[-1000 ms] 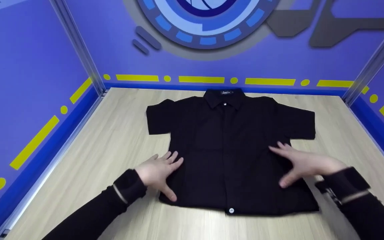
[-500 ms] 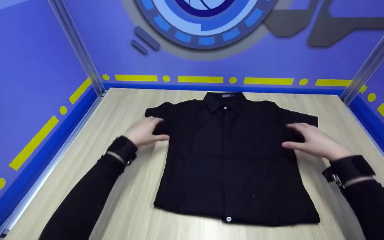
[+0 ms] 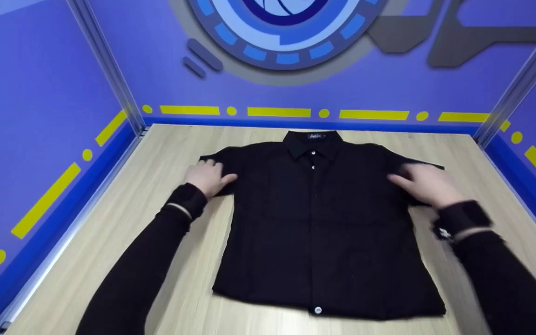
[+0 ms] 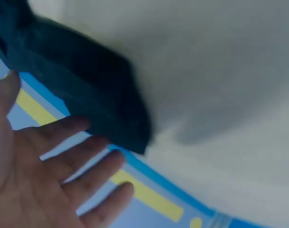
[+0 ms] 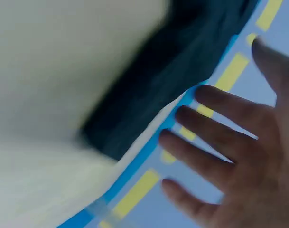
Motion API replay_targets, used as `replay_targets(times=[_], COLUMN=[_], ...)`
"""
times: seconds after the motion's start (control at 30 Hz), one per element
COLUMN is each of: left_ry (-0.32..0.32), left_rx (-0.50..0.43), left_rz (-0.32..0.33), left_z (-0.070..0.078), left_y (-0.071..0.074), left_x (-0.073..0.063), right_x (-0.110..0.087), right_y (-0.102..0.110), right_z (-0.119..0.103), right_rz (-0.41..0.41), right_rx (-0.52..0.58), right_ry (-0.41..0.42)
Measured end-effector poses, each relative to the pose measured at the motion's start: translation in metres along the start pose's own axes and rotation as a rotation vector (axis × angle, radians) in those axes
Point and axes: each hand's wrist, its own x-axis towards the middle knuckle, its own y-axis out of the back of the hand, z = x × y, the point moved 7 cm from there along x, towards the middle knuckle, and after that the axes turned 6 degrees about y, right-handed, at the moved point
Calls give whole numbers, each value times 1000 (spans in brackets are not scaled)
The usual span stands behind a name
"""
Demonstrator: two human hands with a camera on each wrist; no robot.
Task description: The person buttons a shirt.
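A black short-sleeved shirt [image 3: 314, 223] lies front up on the wooden table, collar toward the back wall, with a white button near its bottom hem. Over the sleeve on the left is my left hand [image 3: 206, 177]; in the left wrist view its fingers are spread and fairly straight beside the dark sleeve [image 4: 97, 90]. My right hand [image 3: 428, 184], blurred, is over the sleeve on the right. The right wrist view shows its fingers extended and apart, next to the sleeve [image 5: 149, 90]. Neither hand grips the cloth. Whether the fingertips touch it I cannot tell.
The light wooden table [image 3: 165, 139] extends around the shirt. Blue-purple panels with yellow dashes enclose it at the back wall [image 3: 268, 93] and both sides. Metal posts [image 3: 110, 65] stand at the back corners.
Both hands have moved from the shirt's lower sides up to its sleeves. The shirt has slid slightly toward me, its collar and hem now lower in the head view.
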Motion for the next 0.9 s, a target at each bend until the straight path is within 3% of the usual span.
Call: replay_targets(times=[0.07,0.2,0.3,0.4,0.53,0.67,0.77,0.9], left_ry=[-10,21,20,-52,-207,-297,-298,-250], left_rx=[-39,-35,-12,-36,-134,-195,-207,-210], left_rz=[-79,-199,-163,-61,49,40,-20,-90], left_z=[8,20,37,69,125,171,193,209], left_y=[-4,-3,13,28,36,30,22,13], left_x=[1,-2,0,12,31,45,53,59], right_x=[19,56,79,97,112,116,114,110], right_y=[-1,-14,-25,-35,-49,-60,-65,-77], right_z=[-26,-83,-121,-143,-146,-133,-121,-105], right_rz=[68,93,144,207,234,189,156,80], right_rx=[-9,-22,-51,-80,-56,39,164,494], right_ry=[33,62,92,85,-13,-127,-180,-255])
